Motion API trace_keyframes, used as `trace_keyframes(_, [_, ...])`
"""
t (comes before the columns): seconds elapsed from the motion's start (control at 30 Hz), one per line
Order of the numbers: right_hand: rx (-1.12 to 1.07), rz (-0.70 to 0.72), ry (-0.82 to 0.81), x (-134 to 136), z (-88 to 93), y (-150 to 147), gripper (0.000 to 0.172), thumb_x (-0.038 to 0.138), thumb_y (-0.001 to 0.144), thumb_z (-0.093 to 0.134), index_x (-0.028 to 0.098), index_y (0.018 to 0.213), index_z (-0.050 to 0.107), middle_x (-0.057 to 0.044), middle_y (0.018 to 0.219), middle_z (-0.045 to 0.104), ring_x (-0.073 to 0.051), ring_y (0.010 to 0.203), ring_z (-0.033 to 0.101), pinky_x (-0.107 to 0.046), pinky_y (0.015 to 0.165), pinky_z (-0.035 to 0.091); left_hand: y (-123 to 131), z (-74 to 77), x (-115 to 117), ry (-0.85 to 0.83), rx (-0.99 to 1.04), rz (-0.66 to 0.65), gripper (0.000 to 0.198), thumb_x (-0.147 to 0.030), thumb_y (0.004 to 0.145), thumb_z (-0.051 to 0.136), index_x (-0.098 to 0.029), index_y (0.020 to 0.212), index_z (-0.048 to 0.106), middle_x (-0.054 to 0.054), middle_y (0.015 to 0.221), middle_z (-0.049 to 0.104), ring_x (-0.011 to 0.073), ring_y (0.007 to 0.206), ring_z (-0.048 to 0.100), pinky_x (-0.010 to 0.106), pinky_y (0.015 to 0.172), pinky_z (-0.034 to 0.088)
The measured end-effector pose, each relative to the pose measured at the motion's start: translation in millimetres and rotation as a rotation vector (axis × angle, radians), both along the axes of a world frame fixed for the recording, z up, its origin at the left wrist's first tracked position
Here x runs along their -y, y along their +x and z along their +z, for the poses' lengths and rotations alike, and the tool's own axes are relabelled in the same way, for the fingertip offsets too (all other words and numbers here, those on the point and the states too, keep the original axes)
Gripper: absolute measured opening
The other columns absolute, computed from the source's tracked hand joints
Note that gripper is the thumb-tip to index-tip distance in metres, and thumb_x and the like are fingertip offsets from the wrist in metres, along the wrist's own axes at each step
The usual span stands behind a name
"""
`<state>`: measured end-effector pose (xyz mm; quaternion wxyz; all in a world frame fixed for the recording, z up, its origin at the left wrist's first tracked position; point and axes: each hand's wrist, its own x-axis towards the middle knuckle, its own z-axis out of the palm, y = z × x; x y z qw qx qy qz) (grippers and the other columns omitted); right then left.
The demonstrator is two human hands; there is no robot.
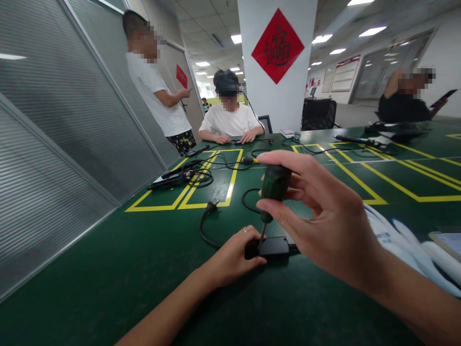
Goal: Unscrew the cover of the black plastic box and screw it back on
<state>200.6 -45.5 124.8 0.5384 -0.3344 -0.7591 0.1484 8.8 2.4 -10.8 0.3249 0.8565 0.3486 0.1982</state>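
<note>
My right hand point(324, 206) grips the dark green handle of a screwdriver point(274, 187) between thumb and fingers, with the forefinger over the top of the handle. The shaft points down, slightly tilted, and its tip meets the left part of a black power adapter point(275, 247). Fingers of my left hand point(239, 247) close around the adapter's left end and hold it on the table. A black cord with a plug point(212, 206) runs from behind my left hand. Another cord leaves the adapter's right end. The exact spot under the tip is too small to make out.
The green table point(151, 254) carries yellow tape lines. Tangled black cables point(198, 175) lie at the back left. A white and blue plastic package point(392, 235) is at the right, beside a phone-like device point(446, 245). A person point(230, 117) sits across the table; two others are farther off.
</note>
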Motion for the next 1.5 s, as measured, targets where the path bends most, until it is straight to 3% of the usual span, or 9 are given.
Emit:
trace_keyframes(0.13, [-0.05, 0.112, -0.116, -4.9, -6.2, 7.9, 0.06, 0.011, 0.082, 0.056, 0.028, 0.136, 0.036, -0.002, 0.134, 0.051, -0.016, 0.108, 0.06, -0.032, 0.092, 0.056, 0.5, 0.1, -1.2, 0.021, 0.011, -0.008, 0.036, -0.029, 0.082, 0.068, -0.019, 0.114, 0.055, 0.007, 0.111, 0.058, 0.0244, 0.104, 0.054, 0.039, 0.094, 0.043])
trace_keyframes(0.33, [-0.179, 0.002, -0.107, -5.3, -10.1, 18.0, 0.066, 0.016, 0.086, 0.053, 0.029, 0.143, 0.023, -0.005, 0.125, 0.057, -0.015, 0.098, 0.064, -0.031, 0.085, 0.058, 2.0, 3.8, -1.4, 0.014, -0.012, -0.006, 0.029, -0.027, 0.084, 0.065, -0.021, 0.111, 0.055, 0.004, 0.106, 0.057, 0.0223, 0.099, 0.055, 0.038, 0.09, 0.044])
trace_keyframes(0.5, [-0.413, -0.417, -0.022, -0.6, -10.1, 63.1, 0.061, 0.031, 0.084, 0.06, 0.026, 0.138, 0.032, -0.004, 0.104, 0.066, -0.015, 0.079, 0.067, -0.031, 0.066, 0.059, 1.3, 6.1, 1.2, 0.006, -0.036, -0.005, 0.037, -0.025, 0.084, 0.063, -0.024, 0.12, 0.051, 0.005, 0.116, 0.055, 0.0227, 0.105, 0.054, 0.038, 0.094, 0.044])
trace_keyframes(0.6, [-0.143, -0.661, -0.24, -6.4, -41.3, 95.1, 0.059, 0.045, 0.084, 0.055, 0.027, 0.138, 0.039, -0.003, 0.094, 0.068, -0.014, 0.063, 0.063, -0.029, 0.052, 0.054, 5.2, 4.8, 4.5, 0.041, -0.07, 0.018, 0.043, -0.026, 0.084, 0.064, -0.025, 0.124, 0.048, 0.006, 0.123, 0.052, 0.0238, 0.111, 0.052, 0.039, 0.097, 0.044])
trace_keyframes(0.8, [0.285, -0.723, -0.483, -27.0, -131.2, 120.0, 0.052, 0.045, 0.086, 0.052, 0.016, 0.129, 0.052, -0.012, 0.107, 0.066, -0.024, 0.093, 0.064, -0.044, 0.084, 0.052, 24.9, -2.5, 8.7, 0.151, -0.166, 0.031, 0.048, -0.034, 0.086, 0.064, -0.026, 0.129, 0.044, 0.008, 0.127, 0.05, 0.0263, 0.114, 0.05, 0.043, 0.1, 0.042])
trace_keyframes(1.0, [0.467, -0.742, -0.511, -33.1, -162.7, 120.1, 0.037, 0.039, 0.089, 0.052, 0.019, 0.12, 0.052, -0.007, 0.118, 0.057, -0.017, 0.098, 0.059, -0.039, 0.083, 0.052, 31.7, 2.8, 8.9, 0.15, -0.21, 0.002, 0.033, -0.034, 0.094, 0.051, -0.024, 0.125, 0.045, 0.009, 0.124, 0.049, 0.0254, 0.111, 0.051, 0.043, 0.098, 0.044])
trace_keyframes(1.2, [0.507, -0.663, -0.368, -26.5, -149.0, 107.5, 0.047, 0.04, 0.092, 0.038, 0.015, 0.131, 0.046, -0.021, 0.126, 0.049, -0.034, 0.117, 0.05, -0.057, 0.094, 0.042, 32.3, -2.9, 12.0, 0.23, -0.26, 0.022, 0.032, -0.035, 0.095, 0.049, -0.022, 0.124, 0.044, 0.01, 0.122, 0.049, 0.0266, 0.106, 0.051, 0.046, 0.096, 0.044])
trace_keyframes(1.37, [0.567, -0.238, -0.273, -7.3, -131.8, 81.1, 0.055, 0.045, 0.087, 0.048, 0.021, 0.136, 0.042, -0.01, 0.13, 0.053, -0.023, 0.12, 0.05, -0.043, 0.103, 0.042, 32.3, -5.3, 13.7, 0.283, -0.244, 0.011, 0.035, -0.035, 0.094, 0.051, -0.02, 0.124, 0.042, 0.011, 0.123, 0.047, 0.0265, 0.108, 0.048, 0.046, 0.097, 0.042])
trace_keyframes(1.5, [0.567, -0.091, -0.315, -0.3, -143.0, 65.4, 0.071, 0.044, 0.08, 0.059, 0.018, 0.141, 0.033, -0.011, 0.129, 0.055, -0.023, 0.119, 0.051, -0.044, 0.103, 0.043, 31.8, -0.9, 14.0, 0.293, -0.288, -0.005, 0.033, -0.035, 0.095, 0.05, -0.02, 0.124, 0.044, 0.01, 0.119, 0.049, 0.0272, 0.104, 0.048, 0.047, 0.095, 0.043])
